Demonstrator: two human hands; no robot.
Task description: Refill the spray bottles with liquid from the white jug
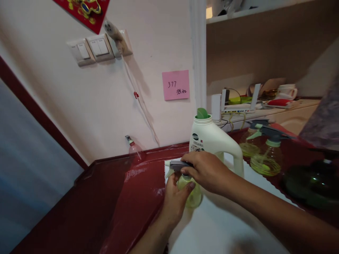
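In the head view a small clear spray bottle (194, 198) with yellow-green liquid stands on a white sheet (217, 225). My left hand (174, 197) is wrapped round the bottle's upper body, thumb across its front. Over the top, my right hand (202, 169) grips the grey spray head (176, 164), whose pale green nozzle points left. The head sits at the bottle's neck; whether it is screwed tight I cannot tell. Right behind my hands is a large pale green jug (219, 135) with a handle, its threaded mouth uncapped and something green sticking up in it.
Two more spray bottles, one in front (266, 158), stand at the right beside a dark green glossy object (312, 183). A small pinkish clear bottle (135, 150) is by the wall. Behind are a white router (238, 106) and a mug (286, 91). A cable (140, 102) runs down the wall.
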